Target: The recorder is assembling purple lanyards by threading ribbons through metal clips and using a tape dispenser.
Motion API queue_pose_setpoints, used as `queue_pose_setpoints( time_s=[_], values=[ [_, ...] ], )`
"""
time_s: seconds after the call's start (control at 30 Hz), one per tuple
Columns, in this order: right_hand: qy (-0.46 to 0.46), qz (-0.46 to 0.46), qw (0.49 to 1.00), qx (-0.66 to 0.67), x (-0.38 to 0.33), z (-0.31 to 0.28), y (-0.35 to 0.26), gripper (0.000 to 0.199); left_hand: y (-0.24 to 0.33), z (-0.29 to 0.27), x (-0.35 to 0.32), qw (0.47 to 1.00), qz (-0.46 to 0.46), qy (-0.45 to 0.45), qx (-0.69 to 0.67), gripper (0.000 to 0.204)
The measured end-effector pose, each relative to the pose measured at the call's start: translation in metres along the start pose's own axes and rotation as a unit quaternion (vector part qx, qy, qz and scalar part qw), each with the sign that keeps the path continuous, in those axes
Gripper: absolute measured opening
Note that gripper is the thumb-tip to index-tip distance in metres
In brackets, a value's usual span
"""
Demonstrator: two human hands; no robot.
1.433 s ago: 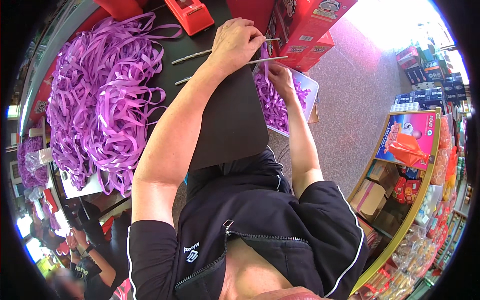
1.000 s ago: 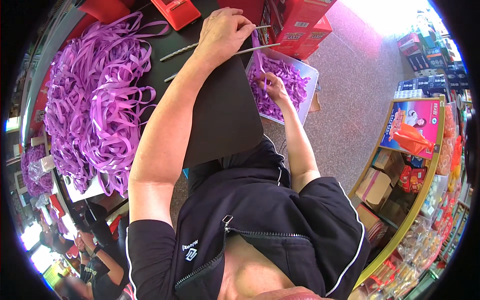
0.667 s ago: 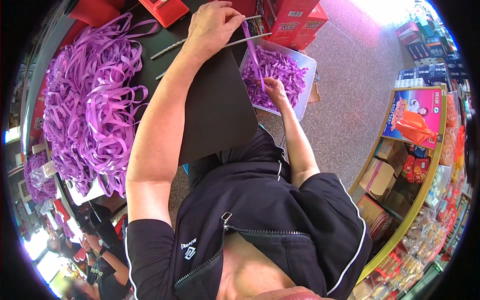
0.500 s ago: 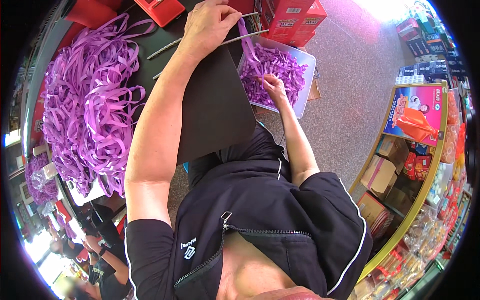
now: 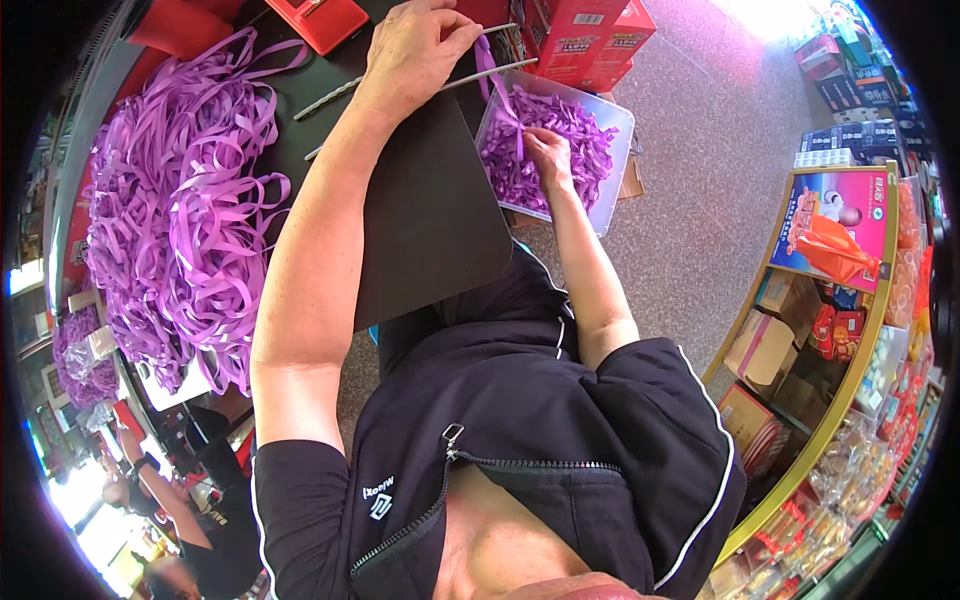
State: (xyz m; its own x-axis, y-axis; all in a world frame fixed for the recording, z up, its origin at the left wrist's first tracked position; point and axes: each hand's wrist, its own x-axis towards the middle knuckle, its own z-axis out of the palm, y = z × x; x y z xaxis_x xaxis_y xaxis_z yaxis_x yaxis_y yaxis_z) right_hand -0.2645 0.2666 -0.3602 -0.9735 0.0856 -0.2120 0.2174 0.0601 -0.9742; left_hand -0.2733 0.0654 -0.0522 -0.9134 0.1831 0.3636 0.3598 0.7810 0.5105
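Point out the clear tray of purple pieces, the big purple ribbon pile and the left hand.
clear tray (image 5: 618, 160): head view, bare right rim of the tray.
purple ribbon pile (image 5: 180, 220): head view, middle of the heap on the black table.
left hand (image 5: 415, 50): head view, back of the hand.

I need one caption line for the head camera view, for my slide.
Left hand pinches a purple ribbon strip above the black table; right hand reaches into a clear tray of purple pieces.

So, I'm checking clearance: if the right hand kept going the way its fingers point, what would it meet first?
Probably the purple ribbon pieces in the clear tray; the right hand already reaches into them, though depth is unclear.
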Motion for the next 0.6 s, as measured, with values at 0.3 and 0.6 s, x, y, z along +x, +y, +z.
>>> queue_pose_setpoints(
  time_s=[0.3,0.6],
  values=[
    [-0.035,-0.136,0.978,-0.155,-0.034,0.019,-0.016,0.019,0.000,-0.007,-0.006,1.000,-0.011,0.001,-0.003,0.024],
    [-0.104,-0.282,0.932,-0.204,-0.060,0.012,-0.002,0.019,-0.001,-0.007,-0.007,1.000,-0.026,-0.001,0.000,0.024]
  ],
)
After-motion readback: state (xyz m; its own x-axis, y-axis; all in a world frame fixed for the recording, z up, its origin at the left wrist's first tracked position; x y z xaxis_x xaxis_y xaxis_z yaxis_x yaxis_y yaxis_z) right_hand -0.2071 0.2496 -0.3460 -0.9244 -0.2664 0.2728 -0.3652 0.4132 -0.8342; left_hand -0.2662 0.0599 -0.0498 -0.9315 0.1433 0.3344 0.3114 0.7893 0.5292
